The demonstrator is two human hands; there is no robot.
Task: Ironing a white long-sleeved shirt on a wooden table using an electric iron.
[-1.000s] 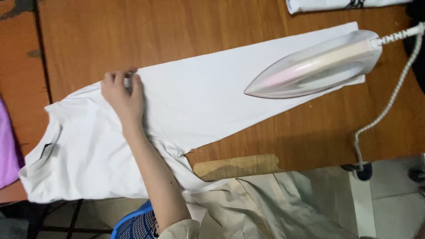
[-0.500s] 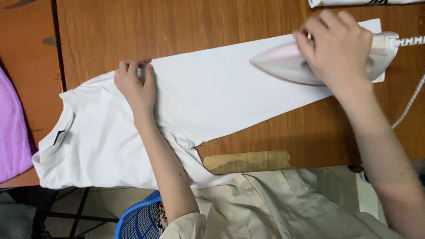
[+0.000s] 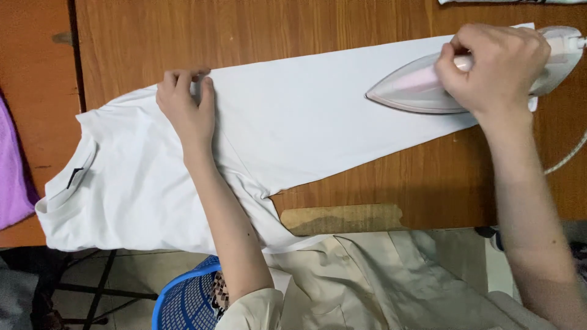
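Your left hand (image 3: 186,107) and right hand (image 3: 498,67) are both bare: no gloves, rings or watch in view. Your forearms are uncovered along their whole visible length. At the bottom edge you wear a pale beige garment (image 3: 367,287) with seams and a short sleeve cuff (image 3: 254,310) by your left elbow.

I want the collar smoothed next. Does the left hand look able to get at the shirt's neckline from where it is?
Probably yes. The left hand lies flat on the white shirt, and the neckline lies uncovered on the same side, with nothing between them.
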